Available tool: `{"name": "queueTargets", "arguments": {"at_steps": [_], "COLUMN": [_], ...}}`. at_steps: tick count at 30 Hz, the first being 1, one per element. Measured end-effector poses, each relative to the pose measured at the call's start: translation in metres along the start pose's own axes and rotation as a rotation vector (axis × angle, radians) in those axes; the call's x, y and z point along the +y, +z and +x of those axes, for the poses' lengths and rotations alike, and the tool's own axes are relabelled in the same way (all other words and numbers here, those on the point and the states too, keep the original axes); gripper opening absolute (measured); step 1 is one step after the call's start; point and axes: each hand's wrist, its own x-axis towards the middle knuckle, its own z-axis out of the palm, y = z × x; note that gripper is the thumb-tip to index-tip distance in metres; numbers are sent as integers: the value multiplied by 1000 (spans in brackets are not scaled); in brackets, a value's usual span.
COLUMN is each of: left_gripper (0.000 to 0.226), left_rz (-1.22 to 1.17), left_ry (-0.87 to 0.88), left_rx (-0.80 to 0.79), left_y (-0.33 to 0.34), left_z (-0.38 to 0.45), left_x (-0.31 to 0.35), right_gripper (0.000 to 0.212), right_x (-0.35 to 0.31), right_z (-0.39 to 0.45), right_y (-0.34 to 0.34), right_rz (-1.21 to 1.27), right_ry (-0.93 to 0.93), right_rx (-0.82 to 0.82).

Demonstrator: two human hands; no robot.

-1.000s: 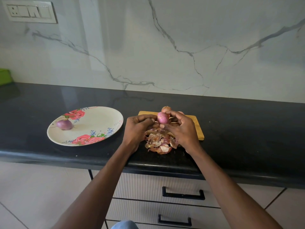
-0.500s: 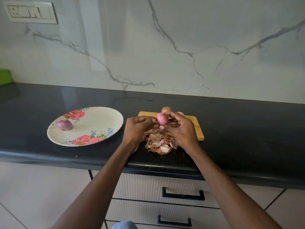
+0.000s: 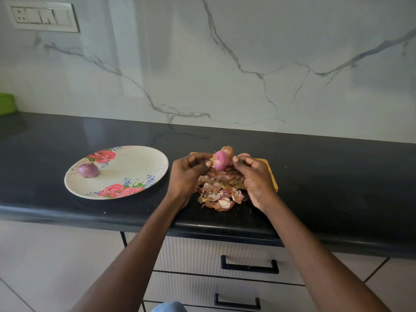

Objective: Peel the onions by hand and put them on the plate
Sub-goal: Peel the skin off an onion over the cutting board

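A small pink peeled onion (image 3: pixel 220 161) is held up over the wooden cutting board (image 3: pixel 272 176), between the fingertips of both hands. My left hand (image 3: pixel 188 175) curls in from the left, with its thumb beside the onion. From the right my right hand (image 3: pixel 255 180) curls in, its thumb at the onion's side. Behind the held onion, a brown unpeeled onion (image 3: pixel 228 150) sits on the board. A pile of dry onion skins (image 3: pixel 217 197) lies below the hands. One peeled purple onion (image 3: pixel 88 170) rests on the floral plate (image 3: pixel 155 170) at the left.
All of this stands on a black countertop (image 3: pixel 337 176) with a marble wall behind it. A green object (image 3: pixel 6 106) sits at the far left edge. Drawers with black handles (image 3: pixel 249 265) are under the counter's front edge.
My right thumb has come off the top of the onion and the hands have drawn slightly apart, so more of the onion shows. The plate and its onion have not moved.
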Motion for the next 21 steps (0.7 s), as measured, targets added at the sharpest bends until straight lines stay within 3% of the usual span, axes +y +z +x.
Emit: {"name": "queueTargets", "arguments": {"at_steps": [3,9,13,16,19,21], "left_gripper": [19,20,22,27,27,29], "left_rz": [125,405,330,298,436,551], "left_ry": [25,85,17,-1,117,179], "left_rx": [-34,-13,-38,-107,-112,-110], "left_y": [1,-1,3,8,10,11], "left_z": [-1,3,1,-3,-4,-3], "left_x": [-2,-11,-7,-2,-3,-5], "right_gripper": [12,28,30,33,19,24], "right_x": [0,-16,-17,-15,-18,-24], "right_z": [1,-13,-13,-10,-10,-14], "right_y": [0,9,9,8,8,9], "right_rz": [53,79,-19,91,239,261], "right_ry": [30,112,49,64,134,172], "right_rx": [-25,-195,-175,-104,-130,-198]}}
